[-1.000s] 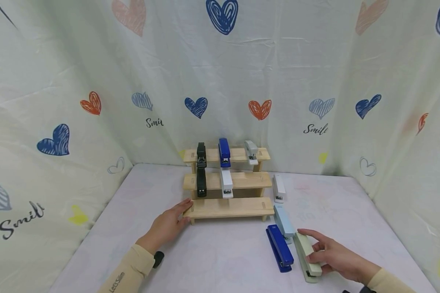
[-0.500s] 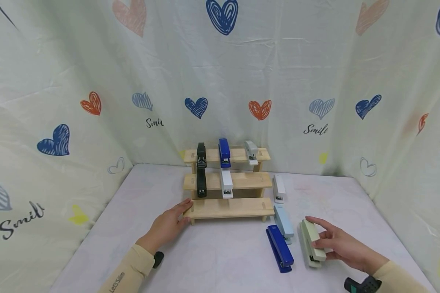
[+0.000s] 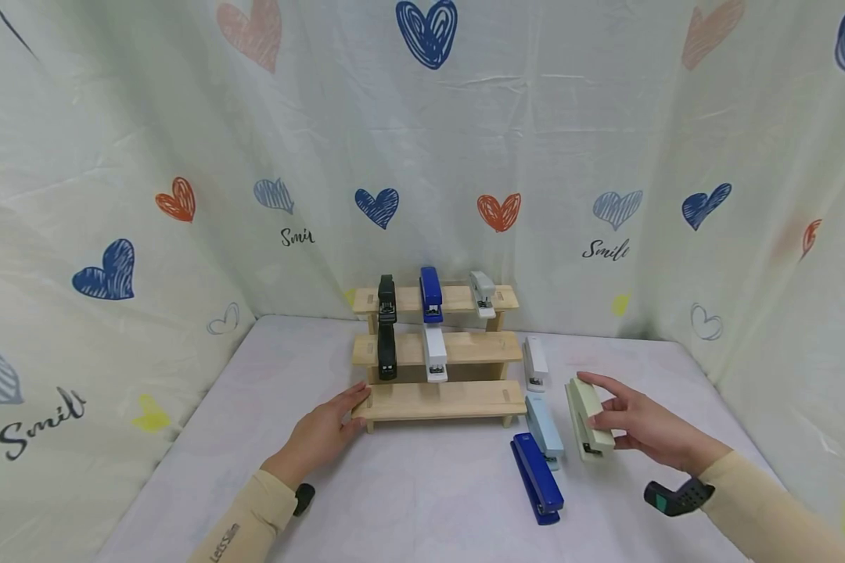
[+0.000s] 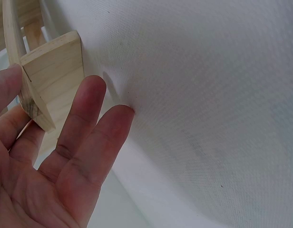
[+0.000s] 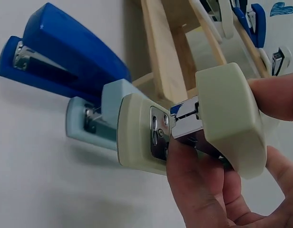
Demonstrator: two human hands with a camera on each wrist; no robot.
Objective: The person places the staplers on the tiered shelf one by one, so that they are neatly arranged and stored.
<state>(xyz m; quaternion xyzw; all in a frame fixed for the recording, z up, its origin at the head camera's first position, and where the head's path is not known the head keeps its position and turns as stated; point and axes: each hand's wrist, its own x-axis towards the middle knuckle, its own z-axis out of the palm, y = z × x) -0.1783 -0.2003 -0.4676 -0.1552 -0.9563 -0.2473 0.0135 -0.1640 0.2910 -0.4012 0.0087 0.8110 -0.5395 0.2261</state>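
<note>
We see, at left, the left hand pinching the left end of the wooden rack at its lowest tier. On the upper tiers stand black staplers, a blue stapler above a white stapler, and a grey stapler. Beyond the rack we find three more staplers – then the right hand, thumb and fingers gripping the pale green stapler.

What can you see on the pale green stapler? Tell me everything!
The pale green stapler looks like smooth plastic, with a silvery plate on its base and shiny metal under its top. Its open front end points to the near side. The right hand grips it, seemingly clear of the table, right of the light blue stapler, not touching that one.
</note>
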